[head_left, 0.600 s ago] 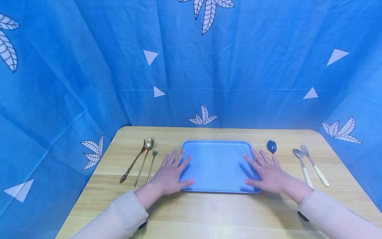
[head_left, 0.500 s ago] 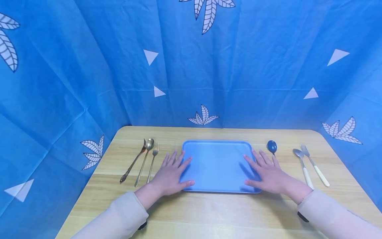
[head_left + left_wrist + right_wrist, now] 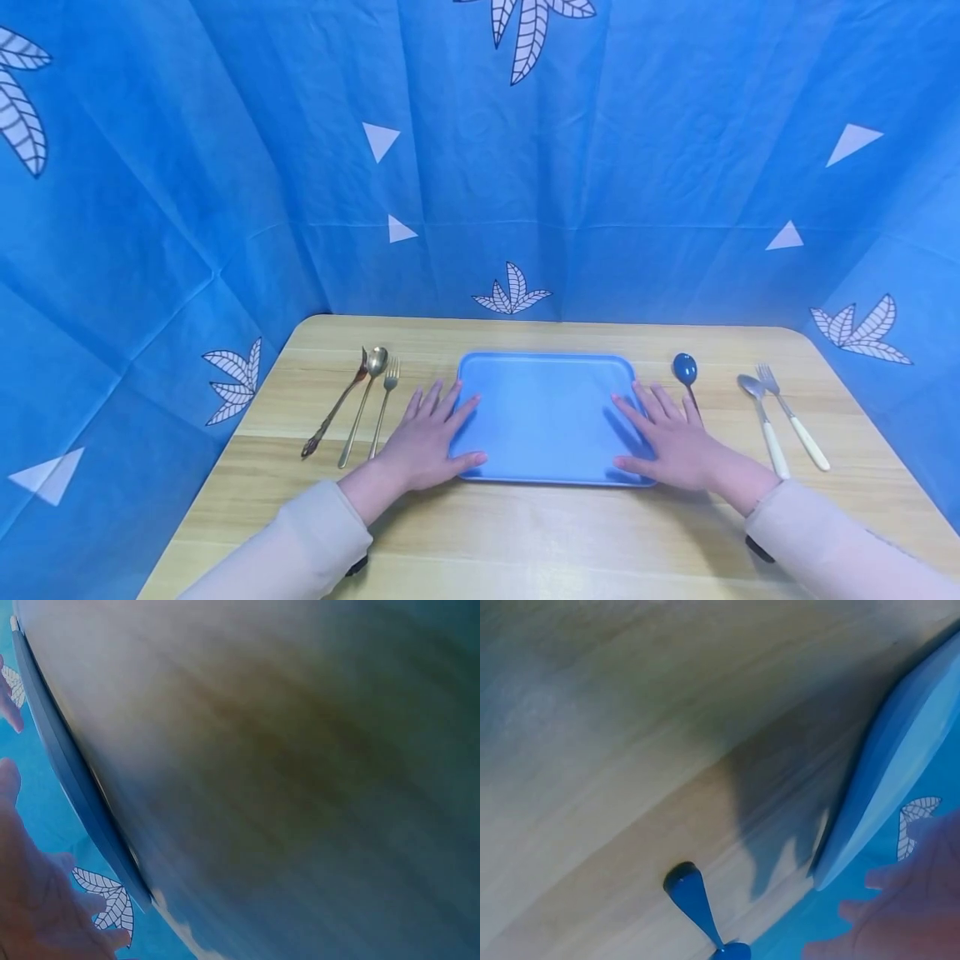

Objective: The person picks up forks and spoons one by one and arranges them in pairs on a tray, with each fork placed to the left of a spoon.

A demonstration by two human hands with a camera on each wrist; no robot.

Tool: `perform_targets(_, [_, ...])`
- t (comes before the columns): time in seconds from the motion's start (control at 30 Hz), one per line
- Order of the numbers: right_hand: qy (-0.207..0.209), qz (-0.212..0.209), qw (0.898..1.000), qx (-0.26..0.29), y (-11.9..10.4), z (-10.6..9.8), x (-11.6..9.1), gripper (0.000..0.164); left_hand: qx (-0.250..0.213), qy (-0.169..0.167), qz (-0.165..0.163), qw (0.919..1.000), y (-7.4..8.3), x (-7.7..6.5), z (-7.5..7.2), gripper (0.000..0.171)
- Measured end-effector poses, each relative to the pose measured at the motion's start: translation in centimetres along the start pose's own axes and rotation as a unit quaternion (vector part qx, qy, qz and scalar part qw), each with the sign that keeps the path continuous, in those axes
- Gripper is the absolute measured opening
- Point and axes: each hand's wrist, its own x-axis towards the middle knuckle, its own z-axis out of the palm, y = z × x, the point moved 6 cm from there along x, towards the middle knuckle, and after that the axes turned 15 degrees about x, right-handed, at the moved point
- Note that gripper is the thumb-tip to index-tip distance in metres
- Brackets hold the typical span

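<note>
A blue rectangular tray [image 3: 551, 417] lies in the middle of the wooden table in the head view. My left hand [image 3: 422, 442] is spread palm down over its left edge, and my right hand [image 3: 678, 446] is spread likewise over its right edge. Neither hand grips anything, and I cannot tell whether they touch the tray. Each wrist view shows the tray's side low against the table, with the left hand [image 3: 45, 900] and the right hand [image 3: 911, 904] at the frame's border. A dark blue spoon [image 3: 685, 368] lies just beyond my right fingers, which hide part of its handle.
Left of the tray lie a dark ornate fork [image 3: 333, 408], a gold-toned spoon [image 3: 377, 361] and a slim fork [image 3: 391, 377]. To the right are a white-handled spoon [image 3: 763, 421] and a white-handled fork [image 3: 795, 419]. Blue patterned cloth [image 3: 637, 167] walls the table in.
My right hand has drawn back very slightly, so more of the dark blue spoon's handle shows. The left hand, tray and cutlery stay put, apart from a tiny camera shift.
</note>
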Motion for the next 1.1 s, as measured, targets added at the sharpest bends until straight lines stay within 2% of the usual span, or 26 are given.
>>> perform_targets(0.17, [0.001,0.0,1.0,-0.001,0.21,0.32,-0.04,0.09,-0.002,-0.013,0.003,0.9999,0.13,-0.12,-0.01,0.088])
perform_targets(0.37, [0.003,0.002,1.0,0.005,0.08,0.21,-0.14,0.09,0.003,-0.045,0.002,0.999,0.35,-0.49,-0.44,0.087])
perform_targets(0.7, [0.001,0.007,1.0,0.01,0.39,0.58,-0.25,0.089,0.023,-0.062,0.006,0.9978,0.14,-0.67,-0.04,0.087])
perform_targets(1.1, [-0.007,0.017,0.999,0.032,0.87,0.62,-0.37,0.087,0.007,-0.076,0.007,0.9971,0.13,-0.37,-0.28,0.087])
